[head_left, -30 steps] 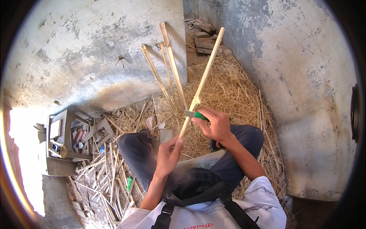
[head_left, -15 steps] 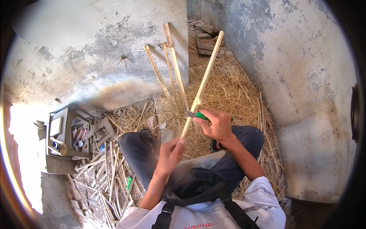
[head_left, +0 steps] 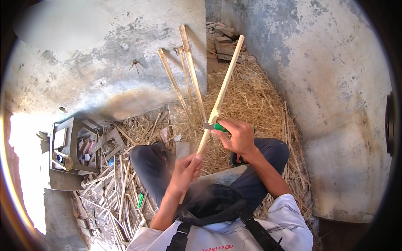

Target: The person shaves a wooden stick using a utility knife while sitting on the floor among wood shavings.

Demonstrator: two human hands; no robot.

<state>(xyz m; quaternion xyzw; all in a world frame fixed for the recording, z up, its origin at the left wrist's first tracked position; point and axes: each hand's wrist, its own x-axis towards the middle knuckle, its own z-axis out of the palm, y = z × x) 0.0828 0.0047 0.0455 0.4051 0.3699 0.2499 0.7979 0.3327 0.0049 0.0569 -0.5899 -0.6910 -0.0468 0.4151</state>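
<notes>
I hold a long pale bamboo strip (head_left: 226, 78) slanting up and away from me, with my left hand (head_left: 187, 171) wrapped round its lower part. My right hand (head_left: 234, 138) grips a green-handled knife (head_left: 222, 128) whose grey blade lies across the strip, just below a rough raised spot on it. Behind, several other bamboo strips (head_left: 192, 73) lean upright against the left wall. My crossed legs (head_left: 268, 150) in dark trousers are beneath my arms.
Straw (head_left: 247, 92) and split offcuts (head_left: 113, 205) cover the floor, with a small green object (head_left: 141, 200) at left. A wooden box-like stand (head_left: 77, 169) holds clutter beside a bright opening. Stained walls (head_left: 335, 104) surround me, and rubble (head_left: 226, 46) lies in the far corner.
Since a second ago the view has shifted slightly, and the held strip's top sits a little lower. My hands keep the same grip, with the blade still across the strip.
</notes>
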